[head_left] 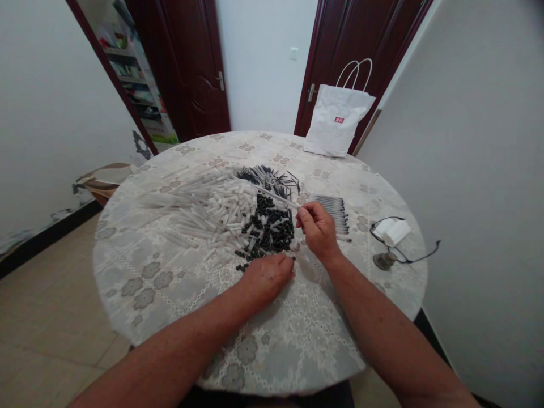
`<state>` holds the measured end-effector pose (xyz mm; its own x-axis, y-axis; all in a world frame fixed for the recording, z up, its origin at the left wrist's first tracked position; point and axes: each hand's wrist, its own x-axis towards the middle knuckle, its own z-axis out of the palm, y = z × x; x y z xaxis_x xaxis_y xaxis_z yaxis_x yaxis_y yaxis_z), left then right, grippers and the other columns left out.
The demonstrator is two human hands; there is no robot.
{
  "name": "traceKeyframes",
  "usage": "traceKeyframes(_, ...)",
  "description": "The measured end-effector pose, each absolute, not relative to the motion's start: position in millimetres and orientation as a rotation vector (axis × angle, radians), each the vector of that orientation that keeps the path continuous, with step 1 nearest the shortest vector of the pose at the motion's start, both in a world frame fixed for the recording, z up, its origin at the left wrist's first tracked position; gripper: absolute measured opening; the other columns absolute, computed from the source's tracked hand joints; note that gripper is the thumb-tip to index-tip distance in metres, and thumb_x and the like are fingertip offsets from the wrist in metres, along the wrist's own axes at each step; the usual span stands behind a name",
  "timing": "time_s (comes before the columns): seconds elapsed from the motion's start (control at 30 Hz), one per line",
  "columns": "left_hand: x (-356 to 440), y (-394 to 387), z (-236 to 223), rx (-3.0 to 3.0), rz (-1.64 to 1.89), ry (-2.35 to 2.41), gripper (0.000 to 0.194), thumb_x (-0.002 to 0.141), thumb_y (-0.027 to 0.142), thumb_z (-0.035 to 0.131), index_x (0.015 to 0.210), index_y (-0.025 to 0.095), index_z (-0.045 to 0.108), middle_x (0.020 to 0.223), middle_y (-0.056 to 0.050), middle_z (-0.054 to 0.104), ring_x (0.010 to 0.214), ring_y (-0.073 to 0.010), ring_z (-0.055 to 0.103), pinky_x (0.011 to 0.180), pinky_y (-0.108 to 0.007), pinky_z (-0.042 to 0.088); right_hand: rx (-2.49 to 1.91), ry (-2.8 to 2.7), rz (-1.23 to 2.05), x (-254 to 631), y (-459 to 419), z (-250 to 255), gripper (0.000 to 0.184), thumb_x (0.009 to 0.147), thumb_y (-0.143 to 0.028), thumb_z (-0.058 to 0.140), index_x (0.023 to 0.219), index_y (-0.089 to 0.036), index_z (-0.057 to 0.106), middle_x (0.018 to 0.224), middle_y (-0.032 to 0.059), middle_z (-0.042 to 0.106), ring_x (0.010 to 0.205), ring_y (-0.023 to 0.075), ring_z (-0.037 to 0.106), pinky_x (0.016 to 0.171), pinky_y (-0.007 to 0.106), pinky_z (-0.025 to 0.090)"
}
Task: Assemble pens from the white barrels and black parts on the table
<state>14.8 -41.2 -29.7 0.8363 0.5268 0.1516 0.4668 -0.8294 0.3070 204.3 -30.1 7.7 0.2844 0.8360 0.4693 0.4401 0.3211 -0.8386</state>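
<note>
My right hand point(317, 229) is closed in a pinch on a pale pen barrel point(278, 197), which points up and left over the pile. Lower down, my left hand point(267, 276) rests near the table's surface with its fingers drawn together; a small black pen cap point(293, 258) shows at the fingertips. Just beyond it lies a heap of black pen caps point(276, 226). White pen barrels point(199, 198) spread out to the left of that heap. Thin black-tipped refills point(272, 178) lie behind it. Beside my right hand, pens with black ends point(334, 209) lie in a row.
A patterned cloth covers the round table point(170, 306). On the right are eyeglasses point(408, 260), a folded white tissue point(393, 231) and a small dark round object point(385, 260). A white paper bag point(338, 122) stands at the back edge, before dark red doors point(182, 68).
</note>
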Motion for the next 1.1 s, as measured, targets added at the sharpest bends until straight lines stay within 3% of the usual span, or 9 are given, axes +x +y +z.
traceKeyframes(0.3, 20.9, -12.8, -25.9, 2.676, 0.501, 0.990, 0.019, 0.098, 0.026, 0.051, 0.104, 0.021, 0.070, 0.098, -0.009, 0.065, 0.086, -0.0236, 0.064, 0.072, -0.033, 0.048, -1.291, -1.399, 0.404, 200.9, -30.7, 7.5, 0.023, 0.099, -0.044, 0.056, 0.092, -0.023, 0.060, 0.068, -0.0026, 0.061, 0.059, 0.0138, 0.057, 0.060, 0.026, 0.044)
traceKeyframes(0.43, 11.9, -11.4, -17.4, 2.254, 0.837, 0.958, 0.017, 0.095, 0.029, 0.059, 0.102, 0.022, 0.073, 0.098, -0.009, 0.069, 0.091, -0.0228, 0.064, 0.081, -0.032, 0.049, -1.295, -1.447, 0.440, 200.5, -32.4, 8.4, 0.023, 0.099, -0.044, 0.055, 0.090, -0.023, 0.061, 0.067, -0.0027, 0.061, 0.059, 0.0145, 0.058, 0.061, 0.027, 0.045)
traceKeyframes(0.53, 3.6, -4.0, -7.0, 1.635, 1.029, 0.944, 0.025, 0.086, 0.037, 0.073, 0.106, 0.022, 0.073, 0.086, -0.004, 0.069, 0.069, -0.0155, 0.061, 0.063, -0.026, 0.047, -1.292, -1.491, 0.456, 199.1, -34.0, 10.0, 0.025, 0.100, -0.044, 0.053, 0.087, -0.023, 0.060, 0.066, -0.0026, 0.062, 0.059, 0.0153, 0.058, 0.061, 0.028, 0.044)
traceKeyframes(0.67, -1.0, 6.4, 4.8, 0.957, 1.072, 0.731, 0.044, 0.078, 0.042, 0.082, 0.113, 0.020, 0.068, 0.083, 0.000, 0.067, 0.048, -0.0056, 0.045, 0.041, -0.018, 0.033, -1.293, -1.619, 0.474, 194.1, -36.7, 11.8, 0.030, 0.102, -0.044, 0.049, 0.081, -0.024, 0.058, 0.064, -0.0024, 0.061, 0.060, 0.0165, 0.057, 0.064, 0.029, 0.043)
traceKeyframes(0.8, -0.7, 8.7, 9.6, 0.813, 1.095, 0.664, 0.038, 0.073, 0.039, 0.087, 0.096, 0.015, 0.067, 0.074, 0.002, 0.063, 0.051, -0.0057, 0.049, 0.040, -0.017, 0.037, -1.282, -1.722, 0.514, 188.9, -38.6, 10.8, 0.039, 0.105, -0.046, 0.043, 0.077, -0.024, 0.057, 0.063, -0.0021, 0.060, 0.061, 0.0165, 0.056, 0.064, 0.029, 0.041)
traceKeyframes(0.9, -0.3, 8.0, 9.5, 0.794, 1.113, 0.674, 0.036, 0.074, 0.037, 0.087, 0.095, 0.013, 0.067, 0.072, 0.001, 0.064, 0.053, -0.0061, 0.051, 0.042, -0.017, 0.039, -1.284, -1.720, 0.552, 187.2, -39.1, 10.3, 0.041, 0.107, -0.047, 0.038, 0.078, -0.024, 0.057, 0.063, -0.0022, 0.060, 0.061, 0.0162, 0.056, 0.063, 0.028, 0.041)
traceKeyframes(1.1, -2.0, 9.2, 6.8, 0.796, 1.138, 0.682, 0.035, 0.076, 0.036, 0.086, 0.095, 0.012, 0.070, 0.074, 0.000, 0.065, 0.054, -0.0060, 0.053, 0.044, -0.018, 0.042, -1.255, -1.818, 0.367, 189.1, -38.7, 15.1, 0.027, 0.105, -0.036, 0.047, 0.085, -0.023, 0.060, 0.077, 0.0010, 0.063, 0.073, 0.0171, 0.058, 0.071, 0.029, 0.044)
